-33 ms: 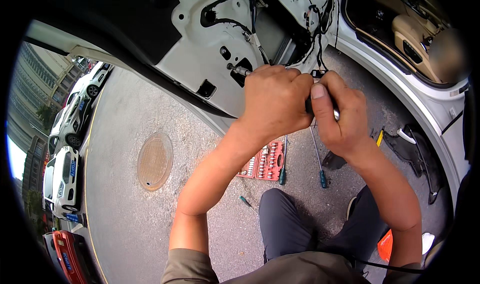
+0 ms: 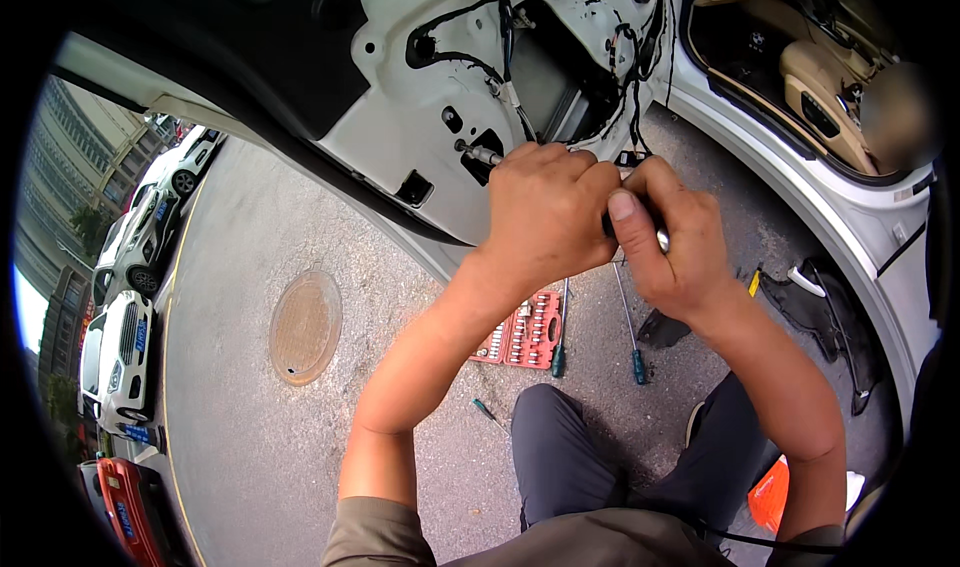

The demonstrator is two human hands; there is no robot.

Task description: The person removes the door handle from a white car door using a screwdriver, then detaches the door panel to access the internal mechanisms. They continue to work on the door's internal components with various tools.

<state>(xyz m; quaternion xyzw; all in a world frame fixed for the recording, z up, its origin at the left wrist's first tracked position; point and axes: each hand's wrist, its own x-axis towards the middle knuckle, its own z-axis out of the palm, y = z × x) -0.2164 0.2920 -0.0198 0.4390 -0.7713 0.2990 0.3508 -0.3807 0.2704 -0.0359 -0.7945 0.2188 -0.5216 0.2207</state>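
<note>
My left hand is closed over a metal tool whose silver tip pokes out to the left, against the bare inner side of an open white car door. My right hand touches the left one and grips the tool's dark handle with a shiny end. Black wiring hangs from the door's openings just above both hands. My knees in dark trousers are below, so I am crouched in front of the door.
On the asphalt under my arms lie a red socket set, two long green-handled screwdrivers and a small one. A manhole cover is at left, parked cars beyond. Black trim pieces lie by the car sill.
</note>
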